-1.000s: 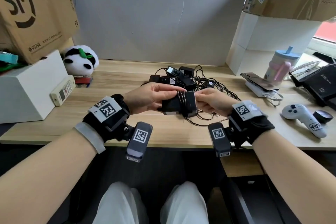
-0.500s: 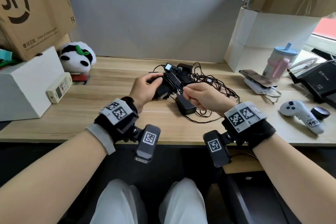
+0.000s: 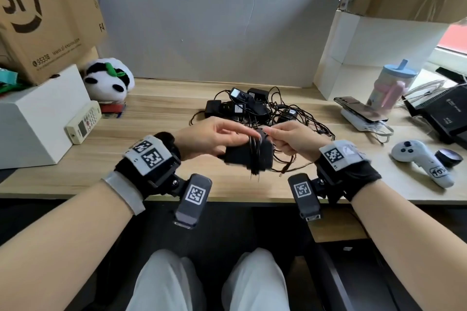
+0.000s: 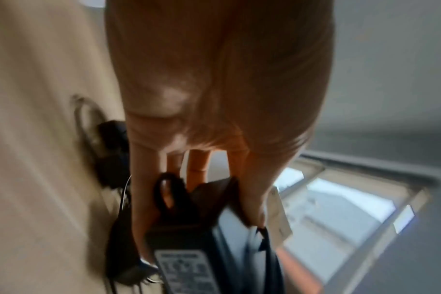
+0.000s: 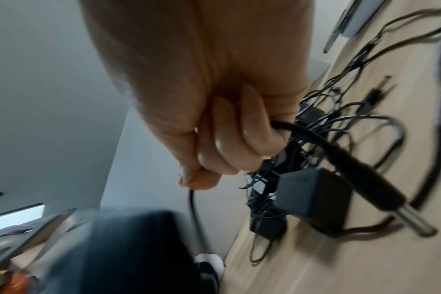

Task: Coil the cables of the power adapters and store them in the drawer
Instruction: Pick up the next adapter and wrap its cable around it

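Desk [image 3: 156, 179]: cardboard box [image 3: 45, 12] printed "95338" (adapter label [image 4: 186, 274] blurred).

Light wooden desk [image 3: 156, 156] against plain grey wall [image 3: 214, 15], window [image 3: 454, 35] at right.

Bright daylight; wrist views blurred; edges warped.

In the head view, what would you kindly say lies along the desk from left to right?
White box → remote control → toy panda → left hand → right hand → phone → cup → game controller.
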